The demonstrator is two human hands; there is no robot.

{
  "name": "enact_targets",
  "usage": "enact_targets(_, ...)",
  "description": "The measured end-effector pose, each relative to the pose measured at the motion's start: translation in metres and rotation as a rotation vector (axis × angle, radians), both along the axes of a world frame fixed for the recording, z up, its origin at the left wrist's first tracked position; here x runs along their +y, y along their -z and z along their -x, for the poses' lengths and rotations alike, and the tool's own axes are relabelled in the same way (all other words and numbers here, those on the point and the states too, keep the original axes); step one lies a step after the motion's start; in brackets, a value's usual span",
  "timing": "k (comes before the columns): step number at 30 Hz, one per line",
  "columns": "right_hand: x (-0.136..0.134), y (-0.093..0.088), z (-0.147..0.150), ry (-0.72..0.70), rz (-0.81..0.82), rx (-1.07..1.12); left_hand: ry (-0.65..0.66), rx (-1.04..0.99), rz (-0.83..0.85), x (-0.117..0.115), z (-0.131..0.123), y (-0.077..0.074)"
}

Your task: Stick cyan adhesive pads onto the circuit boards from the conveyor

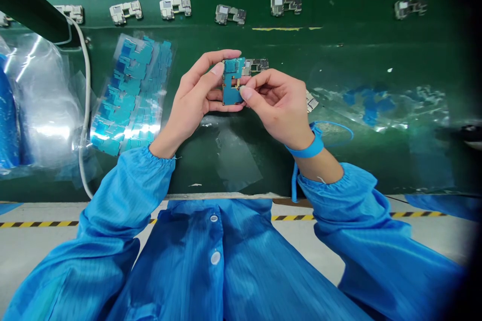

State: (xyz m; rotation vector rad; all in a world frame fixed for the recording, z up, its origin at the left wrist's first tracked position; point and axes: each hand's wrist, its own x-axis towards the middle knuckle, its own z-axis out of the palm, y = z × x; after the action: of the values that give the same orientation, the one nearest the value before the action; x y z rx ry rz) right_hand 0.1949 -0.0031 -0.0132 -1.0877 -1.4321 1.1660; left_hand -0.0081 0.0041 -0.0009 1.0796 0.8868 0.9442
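Note:
A small circuit board covered in blue film [231, 91] is held above the green table. My left hand [199, 83] grips its left side, the thumb on its front and fingers along its top and bottom. My right hand [276, 103] is closed, with thumb and index finger pinched at the board's right edge. Just behind it, another circuit board [259, 65] lies on the table. Part of a pale board [312, 102] shows beside my right hand. A blue band with a coiled cord [309, 148] circles my right wrist.
Several boards [175, 8] lie in a row along the back of the green table [203, 173]. Sheets of blue film pieces [128, 93] lie left, near a white cable [87, 105] and clear plastic bags [48, 105]. More clear film with blue pieces [371, 103] lies right.

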Motion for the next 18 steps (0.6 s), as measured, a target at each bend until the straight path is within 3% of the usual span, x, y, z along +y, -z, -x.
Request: enact_targets(18, 0.0001, -0.0016, 0.0006, 0.013, 0.001, -0.037, -0.009, -0.009, 0.021, -0.0011, -0.0016, -0.0035)
